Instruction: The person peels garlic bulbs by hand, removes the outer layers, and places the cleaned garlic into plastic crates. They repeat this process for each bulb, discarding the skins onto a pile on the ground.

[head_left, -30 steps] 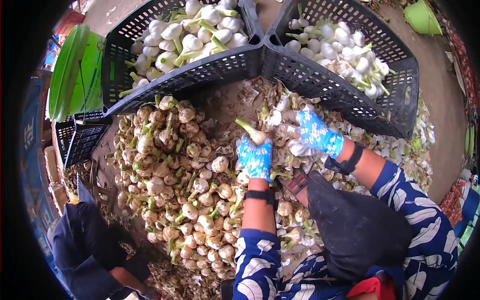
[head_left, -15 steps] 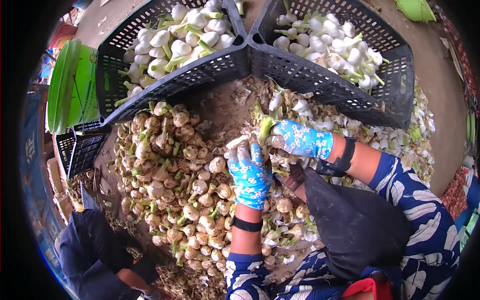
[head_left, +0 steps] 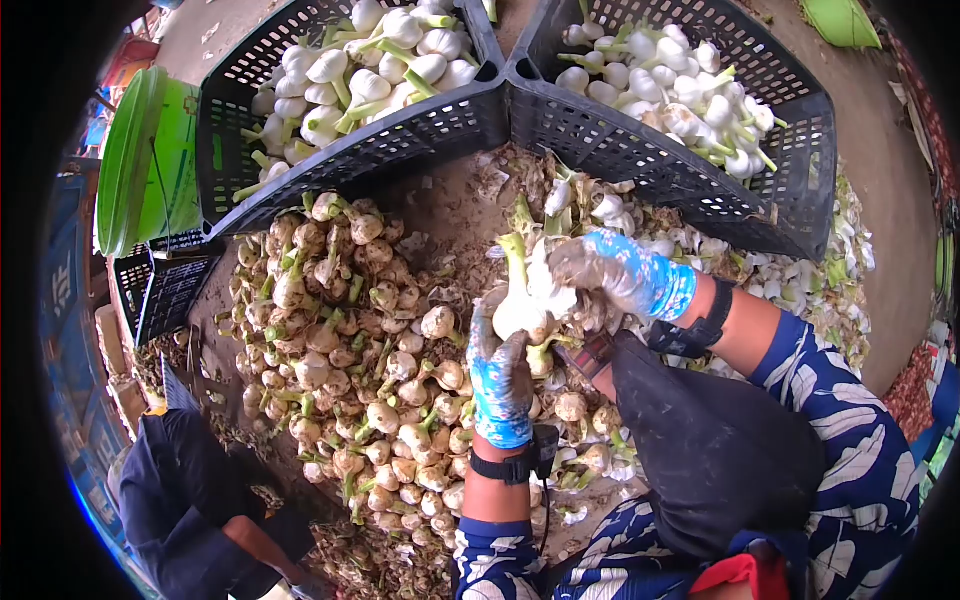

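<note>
My left hand point(head_left: 502, 385), in a blue flowered glove with dirty fingertips, grips a white garlic bulb point(head_left: 518, 314) whose green stem points up. Close beside it, my right hand point(head_left: 622, 274), gloved the same way, has its fingers pinched on a loose piece of white garlic skin point(head_left: 548, 282) at the bulb's side. A heap of soil-stained garlic bulbs point(head_left: 395, 420) lies on the ground left of and below my left hand. Stripped skins point(head_left: 790, 290) are scattered beneath and to the right of my right hand.
Ahead stand two black plastic crates, the left crate point(head_left: 400, 150) and the right crate point(head_left: 660, 170), both holding clean white garlic. A green bucket point(head_left: 140, 170) is at far left, above a smaller black crate point(head_left: 180, 290). Another person point(head_left: 190, 490) sits at lower left.
My right hand has drawn back from the bulb, pulling white skin away. My left hand has turned, and the bulb now shows whiter. The view has shifted slightly.
</note>
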Demonstrator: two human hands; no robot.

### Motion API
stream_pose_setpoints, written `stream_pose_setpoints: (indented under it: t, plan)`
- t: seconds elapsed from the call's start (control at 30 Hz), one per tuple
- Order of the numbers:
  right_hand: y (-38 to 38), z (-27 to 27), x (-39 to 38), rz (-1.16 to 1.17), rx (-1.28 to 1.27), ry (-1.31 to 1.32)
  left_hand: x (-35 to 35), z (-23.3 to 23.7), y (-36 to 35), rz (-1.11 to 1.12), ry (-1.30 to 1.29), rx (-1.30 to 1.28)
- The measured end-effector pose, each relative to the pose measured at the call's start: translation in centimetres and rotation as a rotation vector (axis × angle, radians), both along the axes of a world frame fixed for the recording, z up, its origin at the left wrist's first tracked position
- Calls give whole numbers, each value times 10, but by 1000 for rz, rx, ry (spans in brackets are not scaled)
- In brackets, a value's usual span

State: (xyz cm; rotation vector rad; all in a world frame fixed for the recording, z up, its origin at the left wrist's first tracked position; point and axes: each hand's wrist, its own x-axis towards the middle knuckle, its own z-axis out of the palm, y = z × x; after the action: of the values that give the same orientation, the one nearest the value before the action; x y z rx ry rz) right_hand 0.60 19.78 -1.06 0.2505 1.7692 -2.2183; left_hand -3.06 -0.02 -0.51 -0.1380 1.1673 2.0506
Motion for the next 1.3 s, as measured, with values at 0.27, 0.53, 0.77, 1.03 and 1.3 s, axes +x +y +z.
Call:
stream_pose_setpoints:
  t: [0.27,0.53,0.77,1.03,1.3]
  plan:
    - [-6,51,-15,216,217,-133,-12,-3,-6,-302,1091,-565]
    - [-15,25,-9,159,362,-219,-19,6,-7,-360,1212,-560]
    - [-21,27,-2,75,57,-1,-15,14,6,-43,-524,687]
    - [-19,0,8,24,-286,-315,8,27,-4,73,289,-227]
    - [-14,27,2,145,-62,-36,3,28,-12,-129,484,-488]
